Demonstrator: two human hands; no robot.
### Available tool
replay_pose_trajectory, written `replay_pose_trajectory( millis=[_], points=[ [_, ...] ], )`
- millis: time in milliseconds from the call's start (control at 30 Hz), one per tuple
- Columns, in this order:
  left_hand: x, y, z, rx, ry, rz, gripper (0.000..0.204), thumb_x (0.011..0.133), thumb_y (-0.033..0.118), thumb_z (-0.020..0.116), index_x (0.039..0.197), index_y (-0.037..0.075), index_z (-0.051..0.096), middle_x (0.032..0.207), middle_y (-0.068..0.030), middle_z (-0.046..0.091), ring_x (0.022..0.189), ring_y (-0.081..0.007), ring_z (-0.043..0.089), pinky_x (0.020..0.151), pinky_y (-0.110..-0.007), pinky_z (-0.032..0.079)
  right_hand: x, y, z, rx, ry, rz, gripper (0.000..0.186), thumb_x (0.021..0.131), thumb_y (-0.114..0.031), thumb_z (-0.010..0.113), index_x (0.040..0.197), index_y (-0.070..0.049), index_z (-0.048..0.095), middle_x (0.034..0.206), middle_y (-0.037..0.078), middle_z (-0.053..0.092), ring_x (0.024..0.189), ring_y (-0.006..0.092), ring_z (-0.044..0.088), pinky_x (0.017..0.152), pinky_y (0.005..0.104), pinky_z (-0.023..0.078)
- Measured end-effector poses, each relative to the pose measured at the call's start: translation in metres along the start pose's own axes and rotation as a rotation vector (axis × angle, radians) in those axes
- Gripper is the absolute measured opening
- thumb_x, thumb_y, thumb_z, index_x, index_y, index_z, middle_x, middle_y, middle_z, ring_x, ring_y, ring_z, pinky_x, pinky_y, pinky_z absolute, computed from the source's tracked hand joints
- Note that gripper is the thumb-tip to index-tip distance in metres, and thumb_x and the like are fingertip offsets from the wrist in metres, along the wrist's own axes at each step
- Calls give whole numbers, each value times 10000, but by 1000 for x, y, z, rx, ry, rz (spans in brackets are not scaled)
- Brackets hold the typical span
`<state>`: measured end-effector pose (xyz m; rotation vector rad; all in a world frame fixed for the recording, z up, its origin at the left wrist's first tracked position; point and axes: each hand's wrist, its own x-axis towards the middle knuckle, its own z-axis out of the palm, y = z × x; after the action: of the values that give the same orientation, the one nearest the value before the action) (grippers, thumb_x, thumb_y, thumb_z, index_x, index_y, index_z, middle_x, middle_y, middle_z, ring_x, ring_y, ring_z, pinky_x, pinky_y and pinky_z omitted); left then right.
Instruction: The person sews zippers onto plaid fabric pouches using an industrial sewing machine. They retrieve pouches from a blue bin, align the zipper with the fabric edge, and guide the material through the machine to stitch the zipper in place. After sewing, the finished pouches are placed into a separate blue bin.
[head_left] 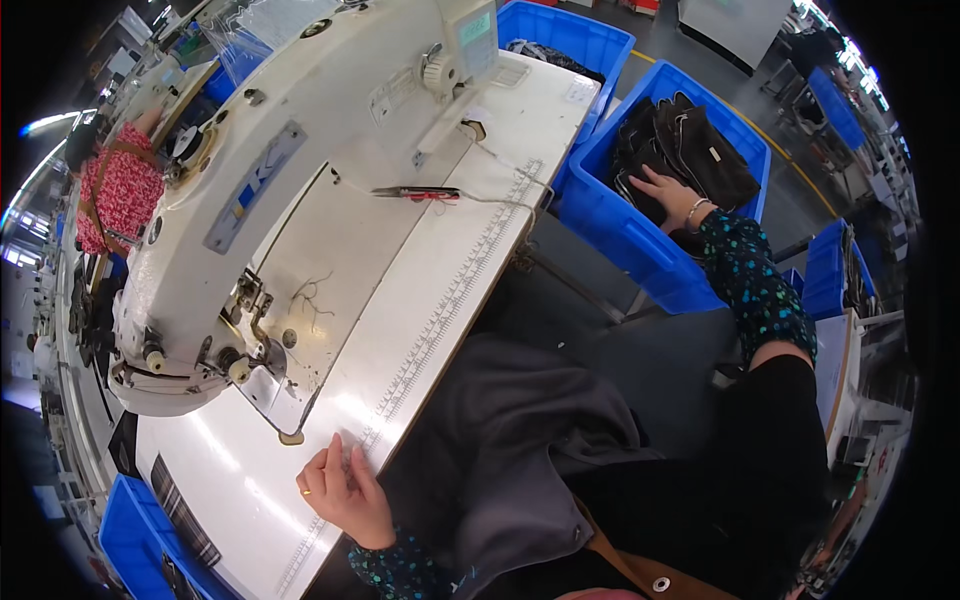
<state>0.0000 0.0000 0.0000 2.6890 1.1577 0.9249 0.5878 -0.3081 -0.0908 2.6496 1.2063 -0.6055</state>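
Basically, dark fabric pieces (722,165) sit in the blue bin (622,238), under and just beyond the right hand (668,195); can't tell if it's gripping. Left hand (348,492): loosely half-open, seemingly empty, desk (215,470) beneath. Pieces look light, floppy; pinch a free edge.

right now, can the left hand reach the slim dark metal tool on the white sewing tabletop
Probably yes, with a stretch: the left hand is at the near edge of the tabletop, and the white sewing machine stands left of the path to the tool.
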Motion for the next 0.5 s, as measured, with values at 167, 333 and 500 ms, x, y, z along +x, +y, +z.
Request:
replay_pose_trajectory(
  millis=[167, 333, 500],
  points=[
    [-4, 20, 15, -7, 13, -33, 272, 863, 97, 776, 1131, 56, 762, 951, -94, 644, 903, -297, 582, 823, -430, 470, 42, 10, 36, -94, -23, 141, 1069, 840, -192, 763, 1639, -459, 104, 1748, 93, 32, 1532, 417, 286, 1138, 632, 419],
    [8, 18, -1, -104, 4, -75, 279, 803, 87, 804, 1079, 72, 767, 952, -98, 669, 897, -308, 603, 831, -422, 463, 52, 26, 28, 59, 185, -130, 686, 989, -280, 574, 1626, -233, 322, 1669, 293, 207, 1465, 473, 373, 1182, 466, 390],
    [22, -30, -39, -190, -133, -67, 357, 849, 168, 787, 1188, 73, 730, 1075, -119, 695, 963, -315, 628, 865, -410, 492, 29, 58, 64, 222, 260, -109, 600, 937, -306, 613, 1468, -44, 515, 1608, 248, 376, 1439, 435, 426, 1185, 482, 389]
  ],
)
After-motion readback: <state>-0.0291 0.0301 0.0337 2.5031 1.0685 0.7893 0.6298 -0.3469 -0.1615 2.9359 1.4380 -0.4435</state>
